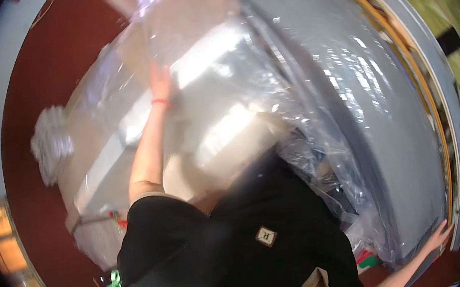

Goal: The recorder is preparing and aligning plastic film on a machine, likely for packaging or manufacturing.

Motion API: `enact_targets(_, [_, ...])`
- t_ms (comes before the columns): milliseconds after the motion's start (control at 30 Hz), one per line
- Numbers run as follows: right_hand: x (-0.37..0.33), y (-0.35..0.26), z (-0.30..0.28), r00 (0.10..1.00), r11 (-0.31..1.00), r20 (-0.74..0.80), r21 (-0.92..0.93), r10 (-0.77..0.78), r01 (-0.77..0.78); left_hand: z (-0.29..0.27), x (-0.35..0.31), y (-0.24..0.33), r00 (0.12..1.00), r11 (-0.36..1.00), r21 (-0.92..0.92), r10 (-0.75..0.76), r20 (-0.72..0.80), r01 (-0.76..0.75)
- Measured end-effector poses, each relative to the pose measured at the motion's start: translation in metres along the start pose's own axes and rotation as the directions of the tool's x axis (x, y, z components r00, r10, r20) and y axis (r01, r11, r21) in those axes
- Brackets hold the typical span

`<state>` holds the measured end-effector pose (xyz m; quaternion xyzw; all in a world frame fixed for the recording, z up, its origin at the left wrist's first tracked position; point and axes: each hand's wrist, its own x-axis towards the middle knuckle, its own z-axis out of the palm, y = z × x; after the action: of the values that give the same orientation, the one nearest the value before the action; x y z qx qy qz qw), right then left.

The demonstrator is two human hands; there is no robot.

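My left hand point(160, 82), with a red band at its wrist, reaches forward over a wide sheet of clear plastic point(226, 109). It lies flat and somewhat blurred, fingers stretched out, next to the shiny folds. Under the plastic is a pale, flat surface whose kind I cannot make out. At the lower right my right hand point(439, 236) is by the near end of a long grey padded piece point(340, 55) partly wrapped in plastic. Its fingers are spread, close to the outer edge strip. Whether it touches that strip I cannot tell.
A bundle of crumpled whitish plastic point(53, 145) lies at the left on the dark red floor point(26, 76). Long narrow strips point(428, 96) run along the grey piece's right side. Beyond them is greenish cloth point(425, 5). A green ribbon-like item point(114, 280) is at the lower left.
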<state>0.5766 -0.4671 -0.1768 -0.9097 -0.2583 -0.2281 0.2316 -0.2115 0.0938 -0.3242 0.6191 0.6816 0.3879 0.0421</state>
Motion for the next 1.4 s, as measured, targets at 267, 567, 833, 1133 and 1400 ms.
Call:
enact_targets(267, [0.014,-0.085,0.012,0.943,0.945,-0.05,-0.029,-0.328,0.327,-0.16,-0.126,-0.217,0.707,0.488,0.523,-0.582,-0.402,0.699])
enact_targets(567, [0.026,-0.086,-0.007,0.975,0.975,-0.049,-0.058,-0.218,0.215,-0.247,-0.118,-0.201,0.24,0.466,-0.078,-0.585,-0.775,0.881])
enact_targets(833, [-0.003,-0.254,0.009,0.896,0.798,0.246,0.578,-0.369,0.17,-0.143,0.001,0.094,1.0,0.919,-0.393,-0.007,0.009,0.01])
enact_targets(1133, [-0.102,-0.473,0.002,0.637,-0.051,0.365,0.842,-0.679,-0.537,-0.082,-0.07,0.415,0.312,0.114,-0.845,0.948,-0.065,-0.523])
enact_targets(1400, [-0.104,-0.341,-0.032,0.398,0.588,0.595,0.794,-0.699,-0.155,-0.052,0.029,0.463,0.337,0.281,-0.244,0.914,-0.228,-0.928])
